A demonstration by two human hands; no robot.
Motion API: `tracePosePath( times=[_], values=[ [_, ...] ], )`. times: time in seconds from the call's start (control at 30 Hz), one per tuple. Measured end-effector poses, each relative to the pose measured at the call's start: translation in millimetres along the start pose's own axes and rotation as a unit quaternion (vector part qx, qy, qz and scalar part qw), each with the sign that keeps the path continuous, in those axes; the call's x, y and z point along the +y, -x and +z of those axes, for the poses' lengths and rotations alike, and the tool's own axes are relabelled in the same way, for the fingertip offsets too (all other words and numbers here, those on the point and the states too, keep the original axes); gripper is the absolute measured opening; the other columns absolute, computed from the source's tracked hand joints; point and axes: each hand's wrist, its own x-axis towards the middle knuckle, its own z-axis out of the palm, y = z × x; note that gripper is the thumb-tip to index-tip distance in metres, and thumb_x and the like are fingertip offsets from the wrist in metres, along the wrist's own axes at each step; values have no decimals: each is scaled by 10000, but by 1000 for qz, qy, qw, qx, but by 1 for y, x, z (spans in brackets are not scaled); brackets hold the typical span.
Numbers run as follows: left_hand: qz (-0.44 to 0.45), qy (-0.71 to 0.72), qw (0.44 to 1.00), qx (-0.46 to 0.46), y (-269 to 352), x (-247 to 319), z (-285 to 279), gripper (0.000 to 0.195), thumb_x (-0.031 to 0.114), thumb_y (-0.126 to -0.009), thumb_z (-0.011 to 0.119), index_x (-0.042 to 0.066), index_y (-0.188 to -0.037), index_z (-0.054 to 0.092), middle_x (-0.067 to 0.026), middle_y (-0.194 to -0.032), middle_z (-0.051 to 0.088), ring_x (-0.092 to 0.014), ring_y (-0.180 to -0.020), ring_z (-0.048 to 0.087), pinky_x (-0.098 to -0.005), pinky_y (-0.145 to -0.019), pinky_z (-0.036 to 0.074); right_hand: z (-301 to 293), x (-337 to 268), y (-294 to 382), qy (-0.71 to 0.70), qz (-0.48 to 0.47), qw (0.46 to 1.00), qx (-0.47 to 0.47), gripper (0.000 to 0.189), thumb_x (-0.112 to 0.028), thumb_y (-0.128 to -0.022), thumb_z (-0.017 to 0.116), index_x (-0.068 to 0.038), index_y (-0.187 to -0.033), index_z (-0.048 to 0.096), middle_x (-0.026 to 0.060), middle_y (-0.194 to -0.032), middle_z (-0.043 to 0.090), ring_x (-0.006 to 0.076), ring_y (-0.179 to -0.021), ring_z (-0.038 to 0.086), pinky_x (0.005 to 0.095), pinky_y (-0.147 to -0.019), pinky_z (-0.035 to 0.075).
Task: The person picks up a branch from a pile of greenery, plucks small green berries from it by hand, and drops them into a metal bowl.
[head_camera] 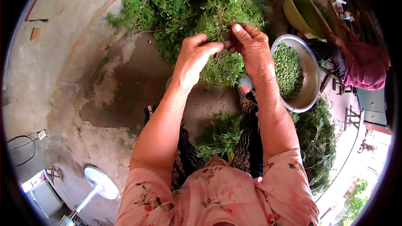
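My left hand (193,58) pinches a leafy conifer sprig (222,67), apparently arborvitae, between thumb and fingers. Its lower fronds hang below the fingertips. Close on the right, my right hand (252,45) has its thumb and fingers bent together beside the same sprig's stem. Whether anything small sits between those fingertips is hidden. Behind both hands lies a big heap of green conifer branches (176,9) bearing small pale cones. A metal basin (309,83) stands by my right forearm, partly filled with small green cones (286,69).
More cut branches lie between my legs (221,135) and below the basin (317,144). A yellow-green plastic tub (290,14) stands at upper right, near another person (366,64) in dark red clothing. A pedestal fan (100,182) stands at lower left. Small wooden stools (353,117) are at right.
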Motion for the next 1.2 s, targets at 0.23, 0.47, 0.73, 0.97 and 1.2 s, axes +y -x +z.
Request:
tracePosePath(
  times=[0.23,0.47,0.73,0.97,1.2],
  values=[
    [0,128,984,128,5,18,9,95,49,-703,675,63,-675,586,19,-665,549,-68,-644,447,-244,-632,341,-4,-5,10,173,-33,983,-55,205,-102,-750,674,-15,-923,609,31,-776,622,91,-691,554,229,-612,451],
    [35,127,987,89,0,6,3,171,31,-716,652,77,-618,518,30,-631,497,-62,-613,412,-249,-586,323,1,21,6,183,-33,980,-66,298,-121,-712,704,25,-943,584,82,-792,627,118,-707,558,268,-648,463],
    [33,85,990,105,1,13,6,92,64,-724,645,43,-685,564,14,-651,526,-61,-611,426,-242,-573,328,4,14,8,260,-71,962,-40,234,-93,-721,674,30,-890,567,86,-764,618,127,-678,554,268,-629,460],
    [0,135,987,91,2,14,4,42,53,-718,629,25,-744,609,-25,-712,597,-87,-662,508,-232,-616,379,7,19,7,154,-44,987,-26,140,-27,-752,626,30,-860,558,67,-735,602,117,-630,562,249,-581,468],
    [-14,215,974,74,5,9,16,61,40,-753,597,22,-806,622,-40,-765,619,-107,-669,534,-250,-610,412,7,11,8,-178,50,980,74,59,-28,-834,547,8,-880,535,45,-755,559,146,-644,565,255,-584,487]
  ],
)
